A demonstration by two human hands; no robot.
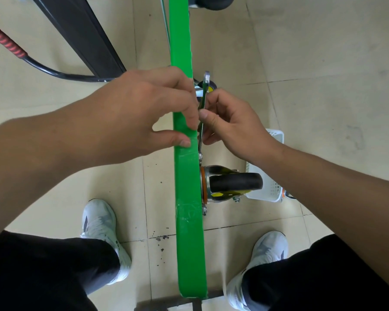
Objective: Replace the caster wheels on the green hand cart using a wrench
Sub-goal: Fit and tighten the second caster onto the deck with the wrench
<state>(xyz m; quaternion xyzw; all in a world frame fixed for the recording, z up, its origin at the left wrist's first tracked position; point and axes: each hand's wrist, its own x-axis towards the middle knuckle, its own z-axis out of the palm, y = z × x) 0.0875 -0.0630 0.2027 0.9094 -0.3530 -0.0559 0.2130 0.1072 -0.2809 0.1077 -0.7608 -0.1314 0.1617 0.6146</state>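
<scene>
The green hand cart (pixel 189 221) stands on its edge between my feet, its deck edge running up the middle of the view. A black caster wheel (pixel 234 184) in a metal fork is bolted to its right face. A second caster (pixel 209 86) shows partly above my hands. My left hand (pixel 148 108) grips the cart's edge, thumb on the near side, fingers curled over the far side. My right hand (pixel 229 124) pinches a steel wrench (pixel 203 104) that lies along the cart's right face, its lower end near the bolt just above the black caster.
A white plastic basket (pixel 267 187) sits on the tiled floor to the right, partly behind my right forearm. A black frame (pixel 83 34) and a black bar with a red grip (pixel 7 41) lie at upper left. My white shoes stand either side of the cart.
</scene>
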